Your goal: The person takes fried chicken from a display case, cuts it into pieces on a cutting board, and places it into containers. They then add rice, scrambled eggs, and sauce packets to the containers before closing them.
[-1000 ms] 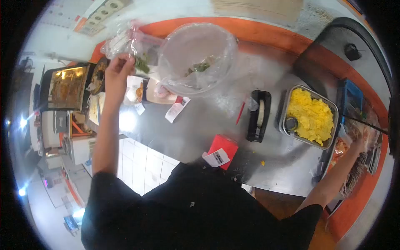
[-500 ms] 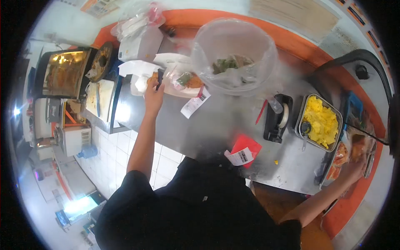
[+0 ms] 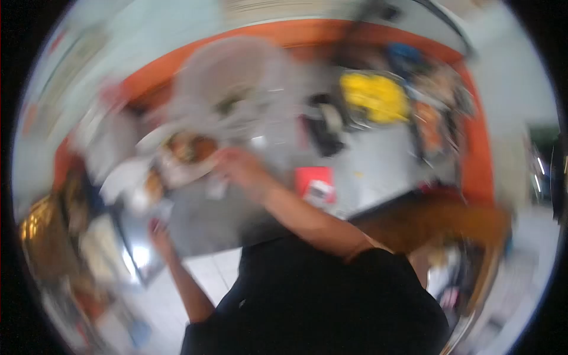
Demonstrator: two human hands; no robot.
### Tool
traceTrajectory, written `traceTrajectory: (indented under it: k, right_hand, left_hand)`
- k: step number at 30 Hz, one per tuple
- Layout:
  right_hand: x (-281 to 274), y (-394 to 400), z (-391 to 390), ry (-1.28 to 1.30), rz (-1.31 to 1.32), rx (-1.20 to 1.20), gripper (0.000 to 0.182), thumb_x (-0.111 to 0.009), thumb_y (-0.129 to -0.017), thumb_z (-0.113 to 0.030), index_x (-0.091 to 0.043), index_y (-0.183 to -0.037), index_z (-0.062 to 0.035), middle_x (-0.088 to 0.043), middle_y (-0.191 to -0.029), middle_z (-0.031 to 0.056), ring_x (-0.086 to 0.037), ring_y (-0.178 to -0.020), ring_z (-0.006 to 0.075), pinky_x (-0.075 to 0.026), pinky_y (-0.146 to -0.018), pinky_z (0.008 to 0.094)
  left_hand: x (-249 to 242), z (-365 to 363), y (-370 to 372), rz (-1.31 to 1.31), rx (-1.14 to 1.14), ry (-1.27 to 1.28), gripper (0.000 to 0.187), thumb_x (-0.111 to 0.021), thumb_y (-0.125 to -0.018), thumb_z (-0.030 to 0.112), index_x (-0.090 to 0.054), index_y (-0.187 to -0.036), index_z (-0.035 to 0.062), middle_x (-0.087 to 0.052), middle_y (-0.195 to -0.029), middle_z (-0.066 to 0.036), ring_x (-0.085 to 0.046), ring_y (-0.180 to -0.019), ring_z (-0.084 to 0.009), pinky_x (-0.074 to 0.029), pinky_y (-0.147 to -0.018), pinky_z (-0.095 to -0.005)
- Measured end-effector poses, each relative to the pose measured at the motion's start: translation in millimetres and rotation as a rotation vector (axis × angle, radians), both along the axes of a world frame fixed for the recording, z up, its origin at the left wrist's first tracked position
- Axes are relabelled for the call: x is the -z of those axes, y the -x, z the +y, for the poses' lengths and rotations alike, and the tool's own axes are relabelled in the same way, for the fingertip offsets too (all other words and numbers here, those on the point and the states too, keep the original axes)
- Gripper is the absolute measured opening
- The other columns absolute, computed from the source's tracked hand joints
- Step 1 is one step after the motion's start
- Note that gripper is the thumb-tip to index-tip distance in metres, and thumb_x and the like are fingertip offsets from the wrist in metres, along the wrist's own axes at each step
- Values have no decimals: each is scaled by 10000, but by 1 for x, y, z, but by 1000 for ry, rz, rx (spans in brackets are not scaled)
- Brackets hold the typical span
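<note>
My right hand [image 3: 238, 167] reaches across the counter to the right edge of an open white takeaway box [image 3: 177, 177]. Brown and green food [image 3: 192, 148] lies in that box, and a white paper slip [image 3: 217, 188] hangs at its front. Lower left, my left hand [image 3: 158, 232] is just in front of a second white takeaway box [image 3: 124, 180], which has a browned piece of food [image 3: 154, 183] at its side. Motion smears the fingers of both hands, and I cannot tell what they hold.
Behind the boxes stands a large tub lined with clear plastic [image 3: 231, 68], greens inside. Rightward are a black tape dispenser [image 3: 325, 127], chopped yellow food [image 3: 376, 97] in a metal tray, and a red packet [image 3: 307, 177] with a label. A cutting board [image 3: 105, 245] lies far left.
My view has turned right. My right hand has left the food at the far right and come over to the takeaway box. My left hand has drawn back from the left box towards me.
</note>
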State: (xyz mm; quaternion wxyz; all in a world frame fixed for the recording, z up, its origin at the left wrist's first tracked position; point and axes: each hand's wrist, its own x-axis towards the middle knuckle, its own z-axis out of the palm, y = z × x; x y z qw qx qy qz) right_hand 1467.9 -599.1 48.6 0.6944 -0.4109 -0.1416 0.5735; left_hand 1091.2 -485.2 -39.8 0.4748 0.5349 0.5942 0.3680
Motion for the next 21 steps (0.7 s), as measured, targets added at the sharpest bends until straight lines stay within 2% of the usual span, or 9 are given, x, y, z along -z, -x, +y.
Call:
traceTrajectory:
  k: [1, 2, 5, 9, 14, 16, 17, 19, 21]
  right_hand:
    - [-21, -9, -25, 85, 21, 14, 211, -600, -979, -239, -647, -1090, -65, -676, -995, 31, -654, -889, 145, -527, -791, 312]
    - [-43, -20, -49, 162, 64, 8, 214, -602, -977, -230, -646, -1096, -58, -680, -1014, 44, -660, -897, 149, -530, -804, 316]
    - [-53, -86, -144, 239, -109, 300, 220, -586, -967, -191, -632, -1119, -39, -684, -1074, 83, -667, -924, 170, -536, -835, 335]
    - [-13, -229, -306, 464, -398, 928, 187, -526, -951, -124, -632, -1083, -43, -697, -1035, 90, -660, -840, 187, -548, -753, 335]
    - [51, -465, -477, 711, -679, 1455, 123, -552, -929, -62, -676, -935, -58, -659, -775, 32, -593, -638, 120, -473, -568, 251]
    - [90, -573, -540, 1049, -1067, 1337, 176, -633, -863, -142, -734, -948, -25, -727, -851, 143, -686, -780, 269, -539, -715, 362]
    - [91, -610, -552, 1110, -1125, 1396, 197, -640, -863, -179, -740, -947, -32, -729, -883, 158, -691, -829, 296, -532, -765, 385]
    - [79, -657, -558, 1312, -1205, 1433, 249, -648, -866, -244, -743, -965, -36, -729, -935, 182, -693, -913, 340, -522, -830, 424]
    - [59, -690, -557, 1476, -1213, 1394, 335, -647, -853, -316, -743, -966, -15, -720, -934, 216, -693, -921, 376, -522, -836, 459]
  left_hand:
    - [10, 6, 4, 78, -16, 39, 517, -570, -935, 175, -445, -1422, 54, -551, -1338, -135, -615, -1017, -184, -504, -817, -272]
    - [48, 24, 39, -54, 37, 90, 492, -575, -925, 145, -475, -1399, 62, -580, -1300, -117, -625, -937, -177, -498, -729, -269]
    - [33, 13, 22, 236, 55, 35, 388, -560, -932, 145, -567, -1314, 77, -619, -1256, -85, -619, -855, -156, -463, -646, -286]
    - [4, -2, 7, 428, 97, -100, 381, -544, -939, 151, -569, -1305, 47, -608, -1277, -114, -620, -940, -199, -489, -731, -310]
    - [-14, -32, -5, 607, 60, -306, 427, -540, -930, 149, -537, -1322, -21, -603, -1274, -171, -616, -1076, -303, -498, -910, -422]
    - [-19, -50, 6, 776, 101, -340, 427, -532, -946, 145, -520, -1340, -19, -602, -1269, -194, -607, -1103, -319, -477, -940, -436]
    - [-18, -51, 12, 865, 116, -342, 423, -527, -959, 141, -508, -1354, -10, -597, -1273, -210, -598, -1118, -329, -463, -954, -428]
    - [-63, -103, -43, 1012, 108, -529, 348, -652, -893, 209, -635, -1095, -73, -660, -1107, -163, -624, -1031, -287, -501, -915, -375]
    - [-91, -129, -63, 1143, 166, -527, 356, -653, -893, 201, -630, -1135, -60, -658, -1138, -177, -621, -1057, -305, -498, -925, -386]
